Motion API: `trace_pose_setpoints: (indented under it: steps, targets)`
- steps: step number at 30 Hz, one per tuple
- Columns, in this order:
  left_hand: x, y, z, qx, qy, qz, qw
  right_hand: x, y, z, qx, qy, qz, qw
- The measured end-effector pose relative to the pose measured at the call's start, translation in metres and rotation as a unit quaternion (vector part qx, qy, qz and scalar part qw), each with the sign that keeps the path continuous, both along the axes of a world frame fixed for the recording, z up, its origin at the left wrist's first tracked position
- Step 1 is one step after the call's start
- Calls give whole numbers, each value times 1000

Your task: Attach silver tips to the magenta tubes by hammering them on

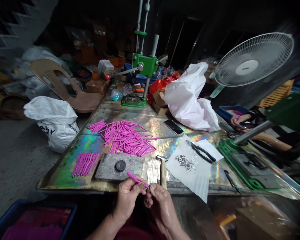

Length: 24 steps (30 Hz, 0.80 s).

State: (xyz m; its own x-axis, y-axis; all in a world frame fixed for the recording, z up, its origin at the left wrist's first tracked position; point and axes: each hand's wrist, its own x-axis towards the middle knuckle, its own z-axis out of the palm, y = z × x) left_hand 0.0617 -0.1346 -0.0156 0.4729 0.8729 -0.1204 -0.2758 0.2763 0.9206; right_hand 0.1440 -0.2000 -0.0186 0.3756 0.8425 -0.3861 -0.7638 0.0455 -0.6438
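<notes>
My left hand [128, 196] is closed on a thin pink stick [135, 178], holding it slantwise just over the table's near edge. My right hand [160, 202] pinches at the stick's lower right end; what its fingertips hold is too small to make out. Just beyond the hands lie a grey stone block [110, 167] with a round black disc [120, 165] on it and a hammer [162, 169]. A big loose heap of pink sticks [126, 136] covers the table's middle, and a neat bundle of pink sticks [84, 163] lies at the left.
A white sheet [190, 173] carries small metal pieces [184, 161]; black pliers [202, 152] and a phone [173, 127] lie near. A green hand press [143, 71] stands at the back, a white bag [190, 96] and fan [252, 60] to the right. Another person's hand [238, 119] works at the far right.
</notes>
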Motion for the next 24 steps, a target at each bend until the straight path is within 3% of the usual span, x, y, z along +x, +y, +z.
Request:
trace_pose_setpoints:
  steps: [8, 13, 24]
  targets:
    - [1, 1, 4, 7, 18, 13, 1000, 1, 4, 6, -18, 14, -1, 1000]
    - [0, 2, -1, 5, 11, 18, 1000, 2, 6, 5, -23, 41, -5, 999]
    - [0, 4, 0, 2, -11, 23, 1000, -1, 8, 11, -14, -10, -16, 1000]
